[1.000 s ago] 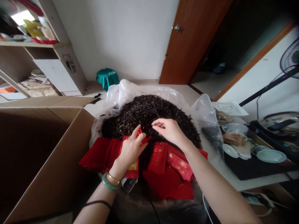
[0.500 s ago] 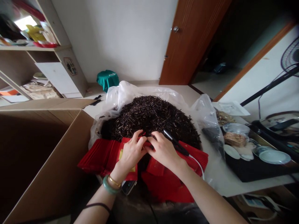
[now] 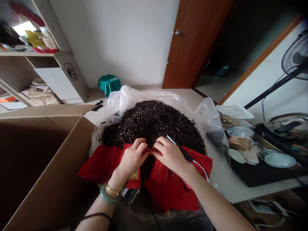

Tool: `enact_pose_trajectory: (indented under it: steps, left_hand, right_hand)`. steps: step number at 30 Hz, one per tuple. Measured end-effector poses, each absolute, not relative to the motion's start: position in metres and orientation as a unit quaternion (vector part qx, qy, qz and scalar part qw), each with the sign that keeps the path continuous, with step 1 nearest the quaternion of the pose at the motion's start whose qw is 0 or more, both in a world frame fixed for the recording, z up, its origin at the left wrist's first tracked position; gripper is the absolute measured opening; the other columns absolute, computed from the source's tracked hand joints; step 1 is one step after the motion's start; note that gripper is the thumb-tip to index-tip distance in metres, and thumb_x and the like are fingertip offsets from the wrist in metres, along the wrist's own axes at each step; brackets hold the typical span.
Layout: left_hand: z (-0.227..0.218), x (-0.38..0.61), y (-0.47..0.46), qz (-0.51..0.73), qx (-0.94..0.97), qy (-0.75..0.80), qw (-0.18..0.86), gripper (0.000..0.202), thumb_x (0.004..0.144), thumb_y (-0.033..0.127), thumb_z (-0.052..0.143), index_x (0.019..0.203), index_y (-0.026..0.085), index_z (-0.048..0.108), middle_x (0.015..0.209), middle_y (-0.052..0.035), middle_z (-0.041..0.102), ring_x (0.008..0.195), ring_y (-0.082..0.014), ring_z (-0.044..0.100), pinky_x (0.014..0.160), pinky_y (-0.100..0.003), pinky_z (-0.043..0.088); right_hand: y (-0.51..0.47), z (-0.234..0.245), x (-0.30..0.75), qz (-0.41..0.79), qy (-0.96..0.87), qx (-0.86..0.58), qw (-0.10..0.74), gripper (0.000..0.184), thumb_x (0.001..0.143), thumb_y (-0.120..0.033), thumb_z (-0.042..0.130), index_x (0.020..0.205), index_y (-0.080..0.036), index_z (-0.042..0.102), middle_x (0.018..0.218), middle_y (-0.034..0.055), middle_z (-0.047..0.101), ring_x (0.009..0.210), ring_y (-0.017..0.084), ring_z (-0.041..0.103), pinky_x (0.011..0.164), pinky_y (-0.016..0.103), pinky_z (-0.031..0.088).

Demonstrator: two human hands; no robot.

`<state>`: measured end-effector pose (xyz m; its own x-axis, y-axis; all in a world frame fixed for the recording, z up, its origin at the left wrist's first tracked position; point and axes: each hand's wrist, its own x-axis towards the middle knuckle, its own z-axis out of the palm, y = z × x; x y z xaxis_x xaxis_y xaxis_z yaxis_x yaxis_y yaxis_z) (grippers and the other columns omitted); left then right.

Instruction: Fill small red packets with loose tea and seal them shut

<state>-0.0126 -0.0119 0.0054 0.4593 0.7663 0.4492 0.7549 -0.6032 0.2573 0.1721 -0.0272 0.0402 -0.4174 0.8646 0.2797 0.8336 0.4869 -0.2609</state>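
A mound of dark loose tea leaves (image 3: 154,122) fills a clear plastic bag (image 3: 125,96) in front of me. Red packets (image 3: 103,160) lie in stacks along its near edge. My left hand (image 3: 131,157) and my right hand (image 3: 169,155) meet at the top of one red packet (image 3: 149,150), each pinching its upper edge, fingers closed. A black tool with a white cord (image 3: 183,152) lies across my right hand's back side. A phone (image 3: 130,194) lies under my left wrist, which wears a green bangle.
A large open cardboard box (image 3: 43,160) stands at the left. Plates and bowls (image 3: 279,159) sit on a dark tray (image 3: 255,173) at the right. A fan (image 3: 295,57), a wooden door (image 3: 192,41), shelves (image 3: 29,51) and a green bag (image 3: 109,84) stand behind.
My right hand came down from the tea mound to join the left hand at the red packet's top edge. The black corded tool appeared beside my right hand.
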Motion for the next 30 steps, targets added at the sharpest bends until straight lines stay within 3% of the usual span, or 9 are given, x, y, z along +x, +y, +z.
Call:
enact_pose_trajectory:
  steps: [6, 12, 16, 20, 22, 26, 30]
  left_hand:
    - [0.004, -0.014, -0.012, 0.253, 0.878, 0.407, 0.003, 0.015, 0.087, 0.021, 0.054, 0.102, 0.019, 0.056, 0.117, -0.0096, 0.06, 0.083, -0.0164, 0.068, 0.057, -0.023, 0.056]
    - [0.007, -0.017, -0.012, 0.267, 0.876, 0.401, 0.005, 0.013, 0.09, 0.021, 0.049, 0.101, 0.02, 0.056, 0.115, -0.0098, 0.06, 0.083, -0.0166, 0.068, 0.058, -0.024, 0.057]
    - [0.003, -0.017, -0.011, 0.28, 0.871, 0.403, 0.023, 0.013, 0.089, 0.021, 0.05, 0.102, 0.02, 0.055, 0.117, -0.0099, 0.061, 0.086, -0.0171, 0.068, 0.061, -0.024, 0.057]
    - [-0.001, -0.016, -0.007, 0.329, 0.837, 0.424, 0.103, 0.049, 0.082, 0.02, 0.061, 0.128, 0.021, 0.042, 0.126, -0.012, 0.059, 0.094, -0.0185, 0.068, 0.079, -0.031, 0.057]
    - [-0.001, -0.016, -0.005, 0.337, 0.81, 0.449, 0.167, 0.063, 0.077, 0.02, 0.067, 0.132, 0.02, 0.039, 0.126, -0.0124, 0.061, 0.1, -0.0209, 0.066, 0.087, -0.036, 0.055]
    - [0.003, -0.017, -0.003, 0.324, 0.744, 0.48, 0.333, 0.036, 0.077, 0.024, 0.068, 0.11, 0.019, 0.056, 0.101, -0.0062, 0.073, 0.093, -0.0217, 0.069, 0.08, -0.033, 0.054]
    - [0.003, -0.022, -0.002, 0.303, 0.685, 0.461, 0.477, 0.016, 0.079, 0.032, 0.065, 0.081, 0.016, 0.065, 0.078, -0.003, 0.074, 0.074, -0.0186, 0.069, 0.067, -0.026, 0.052]
  right_hand:
    - [-0.027, 0.036, 0.169, 0.061, -0.849, -0.509, 0.129, 0.016, 0.092, -0.026, 0.055, 0.085, -0.018, 0.067, 0.093, 0.0079, 0.063, 0.089, 0.02, 0.063, 0.074, 0.03, 0.051]
    - [-0.027, 0.036, 0.171, 0.047, -0.849, -0.49, 0.194, 0.005, 0.09, -0.022, 0.057, 0.091, -0.018, 0.061, 0.087, 0.0052, 0.062, 0.079, 0.019, 0.062, 0.068, 0.029, 0.05]
    - [-0.026, 0.033, 0.172, 0.061, -0.857, -0.473, 0.194, 0.011, 0.092, -0.021, 0.054, 0.089, -0.018, 0.064, 0.094, 0.0066, 0.063, 0.081, 0.018, 0.064, 0.07, 0.028, 0.05]
    - [-0.022, 0.028, 0.174, 0.084, -0.854, -0.47, 0.207, 0.016, 0.092, -0.02, 0.054, 0.079, -0.017, 0.065, 0.095, 0.0078, 0.063, 0.081, 0.017, 0.064, 0.074, 0.028, 0.05]
    - [-0.019, 0.029, 0.178, 0.099, -0.845, -0.466, 0.245, 0.018, 0.091, -0.021, 0.055, 0.075, -0.017, 0.062, 0.091, 0.0066, 0.063, 0.078, 0.016, 0.063, 0.074, 0.028, 0.049]
    - [-0.014, 0.039, 0.191, 0.145, -0.798, -0.479, 0.336, 0.025, 0.088, -0.028, 0.06, 0.066, -0.018, 0.055, 0.074, 0.0011, 0.058, 0.069, 0.013, 0.057, 0.067, 0.024, 0.045]
    - [-0.011, 0.05, 0.205, 0.203, -0.753, -0.518, 0.352, 0.036, 0.088, -0.036, 0.059, 0.059, -0.018, 0.049, 0.065, -0.0021, 0.05, 0.06, 0.012, 0.048, 0.059, 0.023, 0.039]
